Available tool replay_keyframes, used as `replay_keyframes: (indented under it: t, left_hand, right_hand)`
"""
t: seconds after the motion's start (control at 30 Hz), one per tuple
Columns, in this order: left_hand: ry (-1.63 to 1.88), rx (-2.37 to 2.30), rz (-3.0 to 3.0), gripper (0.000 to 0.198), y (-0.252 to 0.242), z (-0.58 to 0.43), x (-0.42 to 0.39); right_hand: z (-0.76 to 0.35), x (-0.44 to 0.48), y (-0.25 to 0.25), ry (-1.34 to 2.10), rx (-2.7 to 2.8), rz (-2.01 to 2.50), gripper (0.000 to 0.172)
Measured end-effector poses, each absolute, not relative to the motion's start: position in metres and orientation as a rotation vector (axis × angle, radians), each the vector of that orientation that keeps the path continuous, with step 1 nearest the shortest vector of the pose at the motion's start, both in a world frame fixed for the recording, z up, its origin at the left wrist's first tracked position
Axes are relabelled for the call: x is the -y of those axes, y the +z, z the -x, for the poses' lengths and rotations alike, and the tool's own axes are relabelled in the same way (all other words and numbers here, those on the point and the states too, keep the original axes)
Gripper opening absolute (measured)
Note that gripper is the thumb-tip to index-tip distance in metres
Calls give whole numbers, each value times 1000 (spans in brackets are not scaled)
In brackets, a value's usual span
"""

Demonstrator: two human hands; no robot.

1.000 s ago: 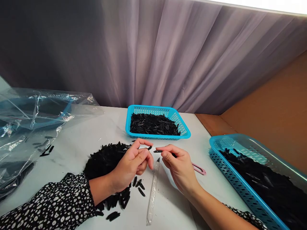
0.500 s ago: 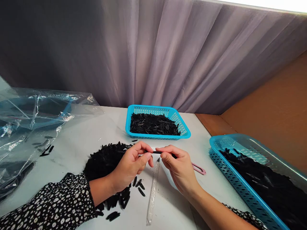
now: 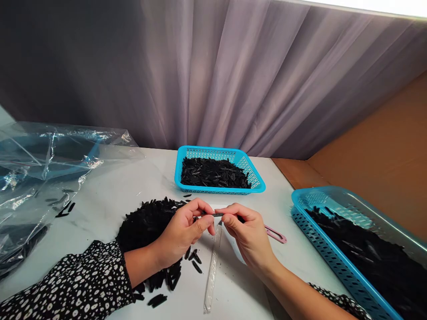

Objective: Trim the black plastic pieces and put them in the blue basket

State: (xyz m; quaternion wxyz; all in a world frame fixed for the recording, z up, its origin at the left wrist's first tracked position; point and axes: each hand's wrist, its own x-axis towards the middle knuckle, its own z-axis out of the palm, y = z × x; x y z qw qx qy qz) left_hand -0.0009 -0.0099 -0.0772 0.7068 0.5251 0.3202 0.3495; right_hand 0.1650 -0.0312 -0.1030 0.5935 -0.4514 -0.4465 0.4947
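Note:
A small, narrow black strip (image 3: 218,214) is held level between my two hands, just above the table. My left hand (image 3: 188,226) pinches its left end between thumb and fingers. At the other end, my right hand (image 3: 248,231) grips it with thumb and forefinger. Below the hands lies a thin stick-like tool (image 3: 212,271) wrapped in clear film, with a dark pointed tip. Under and behind my left wrist spreads a heap of similar black strips (image 3: 143,224). A pink slotted handle (image 3: 276,234) shows from behind my right hand; its other end is hidden.
A blue perforated basket (image 3: 220,191) of black strips stands at the back. Another, larger blue basket (image 3: 320,242) with dark pieces is at the right. Clear plastic sheeting (image 3: 50,155) covers the left side. Loose strips (image 3: 196,266) lie near the heap, and a curtain (image 3: 213,75) hangs behind.
The strip between my fingers has turned a little and now shows a greyer face. Both hands have dropped very slightly; the baskets and heap look unchanged.

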Motion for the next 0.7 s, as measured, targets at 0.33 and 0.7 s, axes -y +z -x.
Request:
replay_keyframes:
  t: [0.33,0.7]
  left_hand:
    - [893,-747,-1218,32,-84,2,9]
    - [954,-791,-1369,31,-90,6,9]
  right_hand:
    - [-159,36,-98,1153,1173,1139,39]
    - [-194,-71,-59,357,1626,1288,27]
